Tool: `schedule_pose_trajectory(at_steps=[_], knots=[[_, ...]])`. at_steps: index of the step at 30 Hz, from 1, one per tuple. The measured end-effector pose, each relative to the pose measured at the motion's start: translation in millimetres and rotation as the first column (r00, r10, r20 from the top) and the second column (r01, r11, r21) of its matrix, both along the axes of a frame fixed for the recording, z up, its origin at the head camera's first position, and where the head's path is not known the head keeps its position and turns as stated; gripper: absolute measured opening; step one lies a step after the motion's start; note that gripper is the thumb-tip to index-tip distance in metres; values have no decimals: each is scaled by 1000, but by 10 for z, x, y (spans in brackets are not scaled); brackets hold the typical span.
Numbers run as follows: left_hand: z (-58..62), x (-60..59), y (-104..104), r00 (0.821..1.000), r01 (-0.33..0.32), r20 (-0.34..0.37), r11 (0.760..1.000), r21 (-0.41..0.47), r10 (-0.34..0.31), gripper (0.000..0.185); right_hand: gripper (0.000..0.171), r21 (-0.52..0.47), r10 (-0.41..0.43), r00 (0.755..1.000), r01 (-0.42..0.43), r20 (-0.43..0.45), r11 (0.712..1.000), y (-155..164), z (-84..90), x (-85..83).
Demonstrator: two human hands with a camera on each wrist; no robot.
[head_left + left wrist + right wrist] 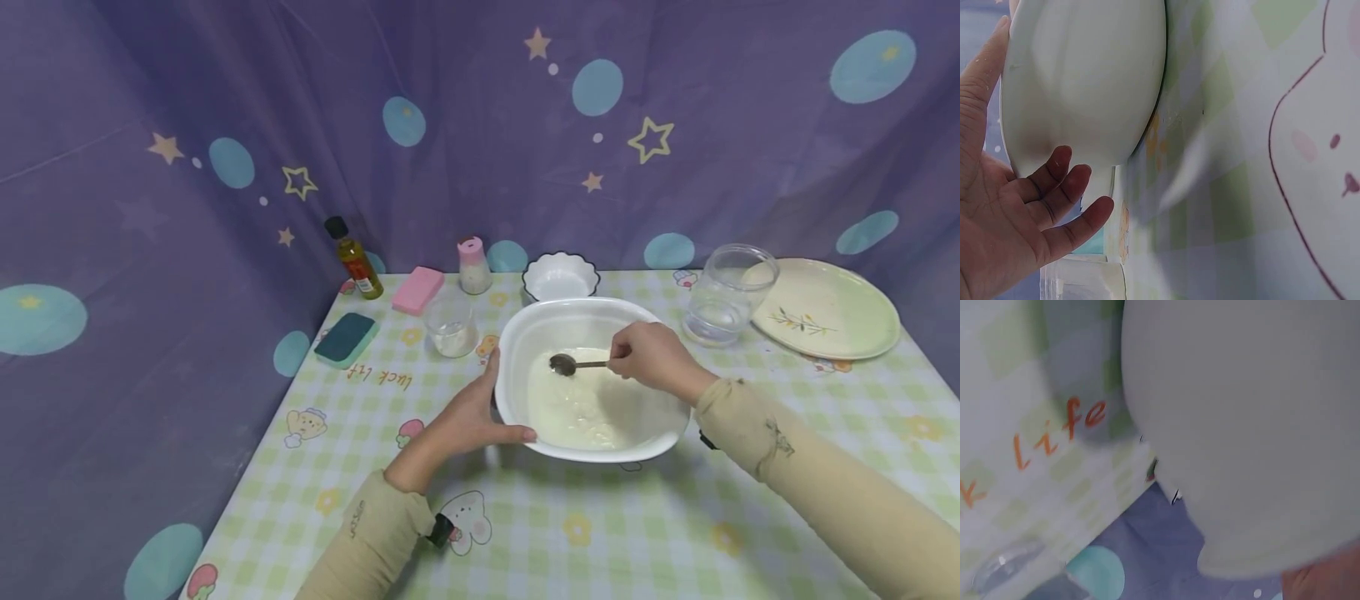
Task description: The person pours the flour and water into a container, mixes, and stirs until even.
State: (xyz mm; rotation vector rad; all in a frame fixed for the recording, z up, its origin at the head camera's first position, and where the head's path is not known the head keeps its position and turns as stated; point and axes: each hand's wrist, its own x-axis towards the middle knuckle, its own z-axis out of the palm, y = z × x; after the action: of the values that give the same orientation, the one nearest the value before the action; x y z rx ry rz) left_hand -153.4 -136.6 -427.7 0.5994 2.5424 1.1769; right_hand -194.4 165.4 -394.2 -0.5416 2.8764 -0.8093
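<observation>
A white oval basin [517, 417] stands at the middle of the table with a pale, milky mixture [573, 412] in it. My left hand [468, 412] holds the basin's left side, thumb over the rim and fingers against the outer wall. In the left wrist view, several fingers of that hand [1035, 206] bend beneath the basin's rim [1010, 125]. Over the basin, my right hand [652, 354] pinches the handle of a metal spoon [562, 364], whose bowl is at the mixture. The right wrist view mostly shows the basin's outer wall [1247, 437]; the spoon is hidden there.
Left of the basin are a clear cup [452, 333], a green sponge [347, 340], a pink sponge [418, 290], an oil bottle [357, 265] and a pink-topped shaker [474, 268]. Behind it sits a scalloped bowl [561, 277]. A clear jug [727, 296] and oval plate [847, 308] stand right.
</observation>
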Motion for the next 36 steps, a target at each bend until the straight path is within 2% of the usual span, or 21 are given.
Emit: schedule_pose_trajectory(at_steps=[8, 16, 20, 28, 32, 36], knots=[[-12, -2, -5, 1000, -4, 9, 1000, -9, 4, 135, 20, 63, -13, 999, 10, 42, 998, 201, 153, 43], [-4, -1, -4, 1000, 3, 12, 1000, 19, -4, 136, 20, 148, 49, 997, -59, 67, 987, 394, 307, 123], [6, -2, -4, 1000, 5, 13, 1000, 22, -5, 136, 22, 151, 86, 990, -102, 111, 983, 458, 356, 155], [7, -2, -5, 1000, 4, 11, 1000, 14, -4, 136, 23, 132, 189, 962, -217, 195, 967, 497, 415, 208], [10, -1, -2, 1000, 7, 15, 1000, 19, -8, 136, 21, 93, 221, 935, -255, 277, 962, 485, 415, 216], [15, -2, -2, 1000, 5, 12, 1000, 16, -6, 136, 20, 66, 261, 915, -294, 306, 953, 450, 403, 215]])
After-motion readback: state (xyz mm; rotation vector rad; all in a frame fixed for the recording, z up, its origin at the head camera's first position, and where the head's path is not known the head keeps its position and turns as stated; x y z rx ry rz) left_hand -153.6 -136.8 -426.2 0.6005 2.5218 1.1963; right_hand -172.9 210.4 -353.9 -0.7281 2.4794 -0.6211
